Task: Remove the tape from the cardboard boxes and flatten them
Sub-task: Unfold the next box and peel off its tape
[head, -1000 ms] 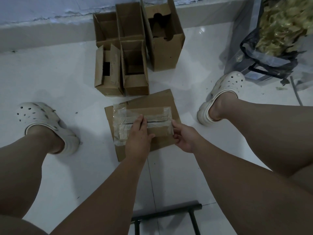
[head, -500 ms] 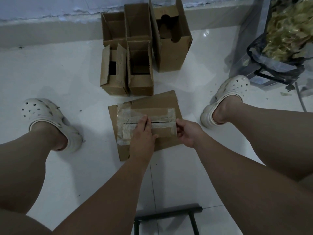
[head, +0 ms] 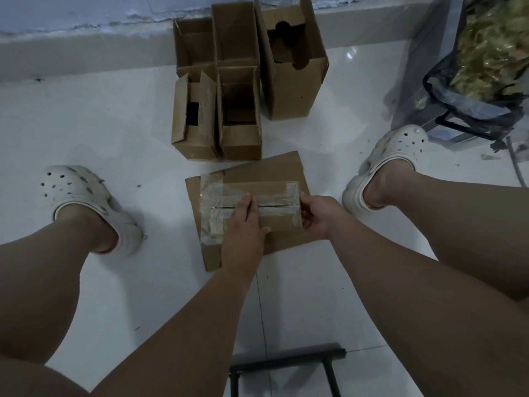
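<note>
1. Taped box [head: 279, 223] lies on the white floor [head: 100, 116], just beyond a dark metal frame [head: 286, 363] at the near edge.
2. The left hand [head: 243, 229] rests flat on the box top, fingers straight and together, tips on the clear tape [head: 216, 200] along the seam.
3. The right hand [head: 317, 216] grips the box's right end, fingers curled around it.
4. Under the box sits a flattened cardboard sheet [head: 272, 169], between two white clogs [head: 83, 196].
5. Farther off, five open boxes [head: 240, 138] stand in a cluster by the wall [head: 86, 12].
6. A dark bag [head: 469, 110] sits far right.
</note>
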`<state>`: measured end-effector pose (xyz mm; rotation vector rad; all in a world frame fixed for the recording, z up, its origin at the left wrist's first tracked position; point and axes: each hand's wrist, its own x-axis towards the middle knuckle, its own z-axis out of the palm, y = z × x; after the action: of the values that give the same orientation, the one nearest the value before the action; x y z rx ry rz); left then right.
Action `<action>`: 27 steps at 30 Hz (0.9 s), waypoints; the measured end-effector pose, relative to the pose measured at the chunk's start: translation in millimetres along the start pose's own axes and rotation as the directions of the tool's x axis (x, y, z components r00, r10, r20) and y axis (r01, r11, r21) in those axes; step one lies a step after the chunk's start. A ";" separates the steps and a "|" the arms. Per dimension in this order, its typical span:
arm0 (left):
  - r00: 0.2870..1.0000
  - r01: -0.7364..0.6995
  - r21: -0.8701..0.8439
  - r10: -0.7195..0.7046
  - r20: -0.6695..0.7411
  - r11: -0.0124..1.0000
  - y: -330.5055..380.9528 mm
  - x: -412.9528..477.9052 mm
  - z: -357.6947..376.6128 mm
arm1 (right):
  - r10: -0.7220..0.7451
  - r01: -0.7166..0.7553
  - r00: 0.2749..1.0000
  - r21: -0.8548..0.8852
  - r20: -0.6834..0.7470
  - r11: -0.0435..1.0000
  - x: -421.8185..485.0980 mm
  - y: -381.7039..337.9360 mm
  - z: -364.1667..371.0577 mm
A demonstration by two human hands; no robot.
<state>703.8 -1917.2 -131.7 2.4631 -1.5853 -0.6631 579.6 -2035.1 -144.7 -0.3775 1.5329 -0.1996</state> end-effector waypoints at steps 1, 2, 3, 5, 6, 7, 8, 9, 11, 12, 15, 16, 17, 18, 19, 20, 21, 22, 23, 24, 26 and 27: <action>1.000 0.001 0.000 -0.001 0.000 1.000 -0.3 0.0 0.0 | -0.003 0.003 1.000 0.002 0.005 1.000 -0.4 -0.3 1.8; 1.000 0.003 -0.005 -0.003 0.001 1.000 -1.0 0.4 -0.3 | -0.007 0.006 1.000 0.021 0.020 1.000 -1.3 -0.6 3.4; 1.000 0.007 -0.012 -0.007 0.005 1.000 -2.2 0.9 -0.6 | -0.013 0.011 0.999 0.050 0.035 0.999 -1.2 -0.6 4.5; 1.000 0.016 -0.030 -0.015 0.013 0.999 -4.6 2.8 -0.7 | -0.024 0.018 0.998 0.107 0.056 0.994 -2.4 0.7 5.2; 1.000 0.019 -0.040 -0.018 0.020 0.999 -5.0 3.8 -0.7 | -0.032 0.024 0.998 0.134 0.058 0.991 -3.2 1.4 5.0; 0.999 0.022 -0.048 -0.020 0.030 0.999 -4.8 4.3 -0.7 | -0.043 0.034 0.998 0.148 0.055 0.988 -2.7 3.4 4.4; 0.999 0.022 -0.050 -0.020 0.036 0.999 -4.0 4.2 -0.7 | -0.056 0.048 0.997 0.149 0.048 0.988 -2.2 5.0 3.7; 0.999 0.018 -0.045 -0.016 0.038 0.999 -3.1 4.2 -0.5 | -0.075 0.070 0.997 0.123 0.034 0.990 -2.2 6.1 3.6; 0.999 0.003 -0.022 -0.002 0.037 1.000 -2.6 3.8 -0.8 | -0.181 0.178 0.983 -0.140 -0.011 0.974 -1.0 6.9 3.6; 0.999 -0.002 -0.011 0.003 0.032 1.000 -3.1 3.7 -0.9 | -0.269 0.246 0.963 -0.329 -0.026 0.912 -0.2 6.2 2.7; 1.000 0.002 -0.010 -0.002 0.018 1.000 -5.4 2.9 -1.4 | -0.406 0.343 0.914 -0.532 -0.002 0.774 -1.2 1.0 -0.5; 1.000 0.000 -0.007 0.000 0.014 1.000 -5.9 2.4 -1.2 | -0.389 0.345 0.921 -0.494 0.015 0.798 -0.9 -0.9 -2.9; 1.000 -0.009 0.010 0.009 0.009 1.000 -6.2 1.5 -0.7 | -0.355 0.334 0.934 -0.452 0.039 0.827 -0.9 -2.6 -4.8; 1.000 -0.024 0.038 0.024 0.002 0.999 -6.6 0.4 0.0 | -0.323 0.320 0.944 -0.429 0.069 0.845 -1.0 -4.5 -6.1; 0.999 -0.041 0.070 0.042 -0.006 0.997 -6.8 -0.6 0.8 | -0.301 0.313 0.948 -0.450 0.100 0.836 -1.6 -6.6 -6.4; 0.998 -0.054 0.098 0.056 -0.011 0.994 -6.9 -1.6 1.4 | -0.293 0.316 0.948 -0.490 0.126 0.812 -1.5 -8.9 -5.9; 0.998 -0.061 0.116 0.063 -0.013 0.991 -7.0 -1.9 1.8 | -0.297 0.329 0.943 -0.535 0.148 0.778 -2.0 -11.3 -5.1; 0.998 -0.062 0.122 0.064 -0.010 0.991 -7.1 -1.6 2.1 | -0.310 0.347 0.937 -0.568 0.164 0.747 -2.0 -13.3 -4.0; 0.998 -0.061 0.117 0.062 -0.004 0.991 -7.5 -0.7 2.2 | -0.325 0.363 0.930 -0.580 0.173 0.730 -1.8 -14.8 -2.9; 0.998 -0.058 0.103 0.058 0.005 0.993 -8.1 0.2 2.0 | -0.342 0.377 0.924 -0.568 0.173 0.731 -1.0 -15.2 -2.3; 0.999 -0.045 0.055 0.044 0.019 0.997 -9.5 1.7 2.0 | -0.358 0.388 0.920 -0.516 0.162 0.764 0.0 -13.9 -2.5; 0.999 -0.038 0.032 0.037 0.025 0.999 -10.2 2.3 1.5 | -0.353 0.386 0.922 -0.487 0.161 0.783 0.0 -13.4 -2.7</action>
<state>712.4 -1914.6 -137.2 2.4509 -1.6600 -0.6698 578.4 -2047.8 -139.9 -1.1098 1.4230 -0.0791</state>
